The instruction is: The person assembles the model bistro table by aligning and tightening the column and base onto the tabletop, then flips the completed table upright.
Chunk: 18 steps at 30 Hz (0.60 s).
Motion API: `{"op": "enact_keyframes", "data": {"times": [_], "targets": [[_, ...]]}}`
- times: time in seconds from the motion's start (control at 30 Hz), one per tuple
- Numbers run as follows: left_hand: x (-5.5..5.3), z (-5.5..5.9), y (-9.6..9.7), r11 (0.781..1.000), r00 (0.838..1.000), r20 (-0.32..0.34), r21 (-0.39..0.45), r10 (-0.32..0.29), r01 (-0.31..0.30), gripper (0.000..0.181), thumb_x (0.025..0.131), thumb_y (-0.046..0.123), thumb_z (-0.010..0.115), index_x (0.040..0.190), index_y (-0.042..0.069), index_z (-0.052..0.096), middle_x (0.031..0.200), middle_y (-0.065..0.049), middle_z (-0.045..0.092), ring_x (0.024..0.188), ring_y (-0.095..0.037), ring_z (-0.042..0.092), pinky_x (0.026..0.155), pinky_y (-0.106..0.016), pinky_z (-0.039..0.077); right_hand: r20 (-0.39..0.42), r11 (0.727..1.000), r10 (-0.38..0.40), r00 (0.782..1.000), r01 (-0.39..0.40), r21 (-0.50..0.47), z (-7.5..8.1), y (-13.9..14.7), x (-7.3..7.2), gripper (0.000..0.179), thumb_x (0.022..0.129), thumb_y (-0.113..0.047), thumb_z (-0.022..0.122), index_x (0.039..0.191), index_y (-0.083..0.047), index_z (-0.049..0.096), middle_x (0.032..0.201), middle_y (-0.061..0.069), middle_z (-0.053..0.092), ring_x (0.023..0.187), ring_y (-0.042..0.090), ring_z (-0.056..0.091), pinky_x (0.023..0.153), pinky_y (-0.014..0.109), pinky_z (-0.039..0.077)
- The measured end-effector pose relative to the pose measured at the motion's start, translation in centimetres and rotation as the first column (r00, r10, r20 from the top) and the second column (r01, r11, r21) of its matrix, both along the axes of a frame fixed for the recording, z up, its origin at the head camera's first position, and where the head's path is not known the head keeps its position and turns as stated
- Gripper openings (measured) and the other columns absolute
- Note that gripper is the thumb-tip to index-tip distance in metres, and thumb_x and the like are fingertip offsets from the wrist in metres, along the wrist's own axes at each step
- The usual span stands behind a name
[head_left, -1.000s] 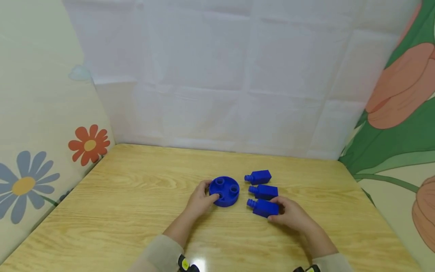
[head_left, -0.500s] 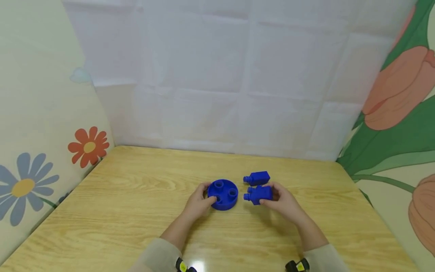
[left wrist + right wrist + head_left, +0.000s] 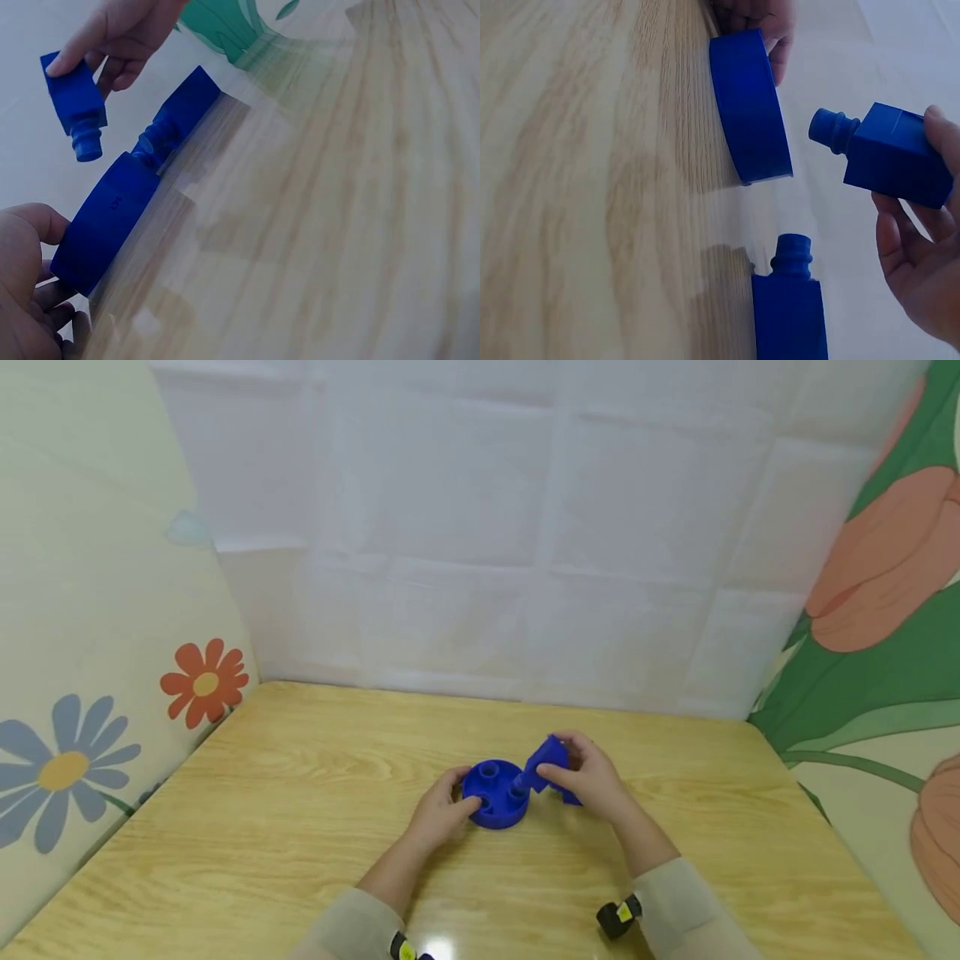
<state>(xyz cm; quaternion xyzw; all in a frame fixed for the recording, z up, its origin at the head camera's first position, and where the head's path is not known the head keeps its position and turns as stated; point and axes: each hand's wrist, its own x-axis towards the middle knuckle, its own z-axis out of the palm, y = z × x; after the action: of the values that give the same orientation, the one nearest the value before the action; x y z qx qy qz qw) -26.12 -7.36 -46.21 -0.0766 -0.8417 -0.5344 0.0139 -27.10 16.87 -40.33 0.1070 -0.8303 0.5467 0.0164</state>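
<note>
A round blue base (image 3: pixel 504 820) with three raised sockets lies flat on the table. My left hand (image 3: pixel 437 810) grips its left side, the thumb over the rim by the near-left socket and the fingers round the outer wall. My right hand (image 3: pixel 597 783) pinches a blue block-shaped piece with a ridged neck (image 3: pixel 546 765) off the table, neck tilted down towards the right-hand socket. In the right wrist view, a gap shows between this held piece (image 3: pixel 892 154) and the base. Another such piece (image 3: pixel 571 797) lies beneath my right hand, mostly hidden.
Right of the base, loose necked pieces (image 3: pixel 184 109) lie on their sides, necks towards it. The wooden table (image 3: pixel 300 827) runs back to a white cloth (image 3: pixel 450 568), with flower-printed cloths (image 3: pixel 75 610) at both sides. Wrist cameras (image 3: pixel 618 917) sit at the cuffs.
My right hand has lifted the nearest necked piece, carried it left and away from me over the other pieces, and tilted its neck down beside the base. My left hand stays on the base.
</note>
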Motion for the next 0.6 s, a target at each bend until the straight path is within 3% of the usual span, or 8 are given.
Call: {"op": "enact_keyframes", "data": {"times": [0.37,0.6], "targets": [[0.0,0.0,0.2,1.0,1.0,-0.013,-0.006,-0.013,0.013,0.056,0.086,0.015,0.065,0.137,-0.003,0.051,0.137,-0.026,0.055,0.131,-0.042,0.048,0.112,-0.056,0.035,-0.036,0.994,-0.013,0.999,0.017,0.104,0.1,-1.8,-0.9,0.051,0.083,-0.02,0.078,0.129,-0.013,0.059,0.103,0.013,0.069,0.088,0.019,0.061,0.066,0.026,0.051],[0.0,0.0,-0.1,1.0,1.0,-0.025,-0.024,-0.013,0.012,0.057,0.087,0.017,0.065,0.138,-0.004,0.05,0.138,-0.026,0.055,0.129,-0.043,0.05,0.109,-0.057,0.038,-0.034,0.984,0.023,0.999,-0.016,0.179,0.3,-2.7,-1.1,0.052,0.083,-0.027,0.078,0.131,-0.018,0.06,0.104,0.006,0.068,0.096,0.02,0.061,0.075,0.029,0.049]]}}
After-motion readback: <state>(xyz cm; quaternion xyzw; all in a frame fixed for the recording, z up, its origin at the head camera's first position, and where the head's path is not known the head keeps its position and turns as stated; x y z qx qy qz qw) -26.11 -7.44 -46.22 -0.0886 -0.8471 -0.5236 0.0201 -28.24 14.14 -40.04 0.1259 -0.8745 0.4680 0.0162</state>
